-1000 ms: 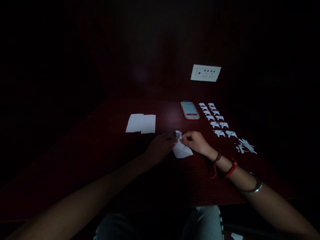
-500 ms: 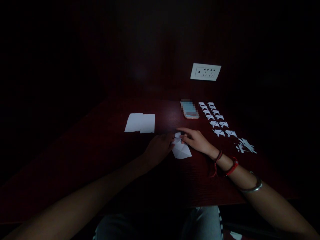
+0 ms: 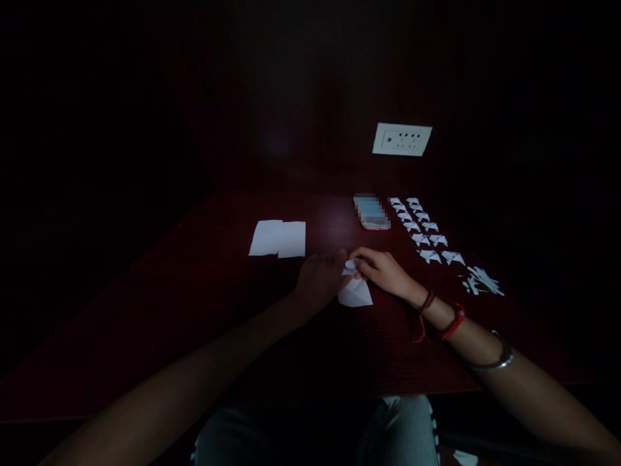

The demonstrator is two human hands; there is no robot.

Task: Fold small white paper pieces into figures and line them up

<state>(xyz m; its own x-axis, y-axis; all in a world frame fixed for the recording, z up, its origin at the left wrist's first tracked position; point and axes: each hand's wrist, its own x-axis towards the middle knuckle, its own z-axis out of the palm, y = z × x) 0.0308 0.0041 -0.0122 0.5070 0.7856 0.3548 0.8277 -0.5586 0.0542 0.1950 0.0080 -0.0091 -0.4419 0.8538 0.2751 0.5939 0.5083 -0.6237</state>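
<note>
A small white sheet of paper, creased and partly folded, lies on the dark red table in front of me. My left hand is closed on its left side, with the fingertips at the upper part. From the right, my right hand pinches the paper's top edge between curled fingers and thumb. Between the two hands a small flap stands bent over. The fingers hide part of the upper paper. Red cords and a silver bangle circle my right wrist and forearm.
White paper sheets lie to the left. A phone rests behind my right hand. Two rows of small folded paper pieces run along the right, with a pile of paper strips nearer. A socket plate is on the wall.
My left hand has shifted right and up along the paper, closer to the right hand. My right index finger, stretched out before, is now curled in toward the paper's top.
</note>
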